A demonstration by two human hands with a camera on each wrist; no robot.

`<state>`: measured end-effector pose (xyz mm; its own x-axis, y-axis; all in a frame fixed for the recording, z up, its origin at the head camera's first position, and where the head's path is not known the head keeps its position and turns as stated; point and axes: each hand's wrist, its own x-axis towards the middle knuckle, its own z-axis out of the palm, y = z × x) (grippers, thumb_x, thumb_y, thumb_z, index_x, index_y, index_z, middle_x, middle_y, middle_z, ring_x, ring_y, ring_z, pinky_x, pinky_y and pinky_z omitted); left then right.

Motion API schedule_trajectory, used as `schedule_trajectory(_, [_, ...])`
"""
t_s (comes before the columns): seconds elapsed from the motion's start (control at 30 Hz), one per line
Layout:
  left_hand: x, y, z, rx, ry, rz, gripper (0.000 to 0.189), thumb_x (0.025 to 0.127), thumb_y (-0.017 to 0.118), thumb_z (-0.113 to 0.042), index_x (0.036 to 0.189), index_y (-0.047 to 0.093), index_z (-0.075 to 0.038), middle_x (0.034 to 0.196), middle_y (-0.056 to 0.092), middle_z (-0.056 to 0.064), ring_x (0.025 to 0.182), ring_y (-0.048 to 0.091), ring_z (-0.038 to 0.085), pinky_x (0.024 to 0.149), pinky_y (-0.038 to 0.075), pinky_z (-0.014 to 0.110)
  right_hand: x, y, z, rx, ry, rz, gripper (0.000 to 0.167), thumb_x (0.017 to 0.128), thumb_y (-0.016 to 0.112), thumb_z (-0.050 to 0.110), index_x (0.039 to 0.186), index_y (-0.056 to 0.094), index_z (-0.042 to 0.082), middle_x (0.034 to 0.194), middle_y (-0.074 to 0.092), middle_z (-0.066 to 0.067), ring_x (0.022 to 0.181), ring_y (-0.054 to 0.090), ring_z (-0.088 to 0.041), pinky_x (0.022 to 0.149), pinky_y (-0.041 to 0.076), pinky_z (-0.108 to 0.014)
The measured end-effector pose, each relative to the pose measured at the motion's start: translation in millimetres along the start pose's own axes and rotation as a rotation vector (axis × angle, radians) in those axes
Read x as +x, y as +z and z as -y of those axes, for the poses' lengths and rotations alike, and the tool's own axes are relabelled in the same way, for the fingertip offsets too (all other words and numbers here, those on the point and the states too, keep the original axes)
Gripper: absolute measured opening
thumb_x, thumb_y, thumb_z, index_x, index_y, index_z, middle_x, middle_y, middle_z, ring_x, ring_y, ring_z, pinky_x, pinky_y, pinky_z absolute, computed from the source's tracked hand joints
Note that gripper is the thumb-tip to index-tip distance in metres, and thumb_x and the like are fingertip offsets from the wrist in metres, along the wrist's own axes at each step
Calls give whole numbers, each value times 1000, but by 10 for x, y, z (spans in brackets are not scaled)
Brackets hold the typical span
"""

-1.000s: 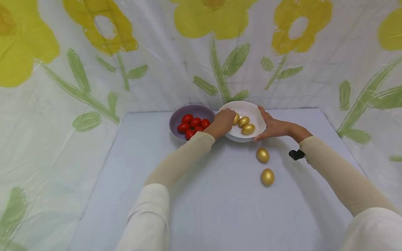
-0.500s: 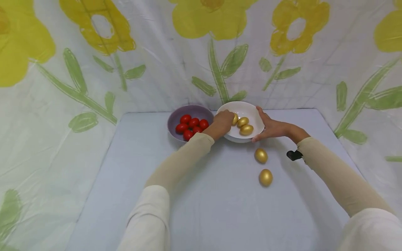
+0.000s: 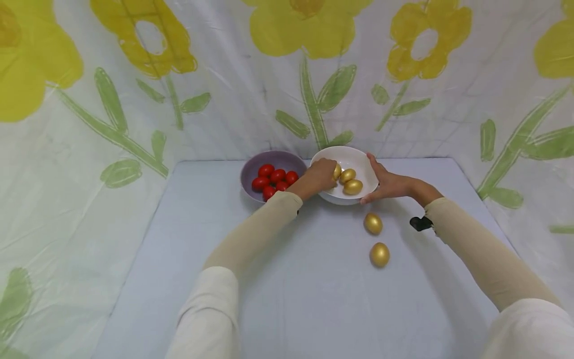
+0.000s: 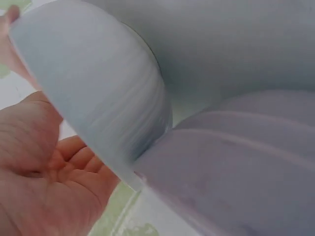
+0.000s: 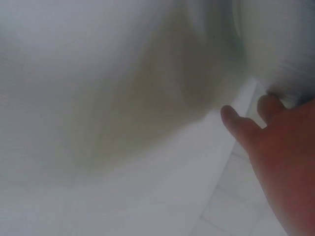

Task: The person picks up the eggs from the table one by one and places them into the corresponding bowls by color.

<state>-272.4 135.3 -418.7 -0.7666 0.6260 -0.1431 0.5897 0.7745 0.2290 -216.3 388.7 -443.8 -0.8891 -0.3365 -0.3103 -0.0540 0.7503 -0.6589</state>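
My left hand (image 3: 319,175) reaches over the near-left rim into a white bowl (image 3: 366,174). Its curled fingers and thumb lie around a golden egg (image 3: 337,172), which they partly hide. More golden eggs (image 3: 353,187) sit beside it in the bowl. From the right, my right hand (image 3: 391,184) grips the bowl's side, thumb at the near side and fingers along the far rim. The left wrist view shows the left palm (image 4: 59,196) beyond the bowl's rim, its fingertips partly hidden. In the right wrist view, the right hand (image 5: 280,142) lies against the bowl's outer wall.
A purple bowl (image 3: 247,172) holding several red eggs (image 3: 266,170) stands close against the white bowl's left. Two golden eggs (image 3: 373,223) lie on the pale table (image 3: 314,289) in front of the white bowl. A flower-patterned curtain (image 3: 224,124) hangs right behind the table.
The left hand has turned slightly, so its thumb side now shows below the egg. The right hand, both bowls and the loose eggs stay in place.
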Motion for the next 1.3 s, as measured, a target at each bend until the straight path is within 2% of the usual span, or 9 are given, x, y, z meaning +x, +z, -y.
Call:
schedule_trajectory(0.17, [-124, -81, -16, -149, 115, -96, 69, 106, 64, -35, 164, 38, -8, 167, 41, 8, 152, 41, 24, 125, 30, 34, 9, 17, 15, -4, -3, 11, 145, 85, 90, 42, 163, -30, 21, 174, -19, -17, 161, -7, -42, 124, 9, -69])
schedule_trajectory(0.3, [-285, -144, -114, -324, 293, -249, 68, 107, 63, -29, 164, 35, -6, 169, 37, 9, 155, 37, 20, 125, 26, 26, -5, -7, 13, -21, -6, 12, 145, 86, 89, 44, 162, -32, 21, 174, -21, -16, 160, -9, -42, 124, 9, -69])
schedule_trajectory(0.53, [-614, -100, -466, -582, 504, -415, 61, 104, 70, -29, 158, 50, -10, 158, 54, 3, 118, 64, 6, 100, 41, 12, -8, -51, -24, -27, -41, 41, 136, 93, 82, 40, 161, -35, 21, 170, -32, -10, 159, -19, -41, 122, 4, -72])
schedule_trajectory(0.63, [-789, 10, -606, -642, 569, -383, 57, 102, 73, -28, 154, 56, -10, 141, 69, 2, 89, 62, 4, 88, 46, 15, -17, -54, 3, -22, -64, 50, 132, 95, 79, 40, 162, -32, 15, 170, -33, -11, 158, -21, -43, 121, 3, -74])
schedule_trajectory(0.67, [-845, 52, -652, -660, 590, -353, 57, 102, 73, -28, 154, 56, -10, 141, 69, 1, 103, 63, 1, 93, 47, 14, -17, -56, 0, -27, -86, 42, 130, 96, 78, 39, 162, -30, 11, 171, -32, -13, 158, -20, -43, 121, 2, -74])
schedule_trajectory(0.8, [-1022, 252, -803, -670, 620, -246, 58, 101, 75, -32, 153, 57, -14, 141, 68, -2, 100, 56, -6, 96, 44, 11, -23, -52, -9, -14, -83, 31, 135, 93, 82, 39, 162, -31, 14, 171, -30, -14, 159, -18, -44, 122, 5, -73])
schedule_trajectory(0.97, [-1087, 500, -904, -588, 617, -133, 62, 101, 74, -39, 156, 55, -18, 110, 73, -3, 83, 46, -6, 81, 41, 10, 14, -49, -11, -29, -30, 11, 143, 87, 89, 40, 162, -32, 19, 172, -29, -9, 160, -16, -42, 123, 6, -71])
schedule_trajectory(1.1, [-1103, 662, -919, -520, 600, -9, 63, 100, 75, -42, 155, 56, -18, 145, 64, -9, 106, 58, -4, 94, 43, 9, 16, -33, -4, -30, -15, 15, 144, 87, 89, 39, 162, -33, 20, 172, -28, -10, 160, -15, -42, 123, 7, -72])
schedule_trajectory(1.3, [-1111, 802, -924, -370, 567, 39, 64, 98, 77, -43, 153, 58, -15, 155, 56, -6, 128, 59, 2, 103, 39, 9, 3, -25, 5, -32, -3, 20, 144, 87, 89, 40, 162, -33, 22, 173, -28, -11, 160, -15, -42, 123, 6, -71])
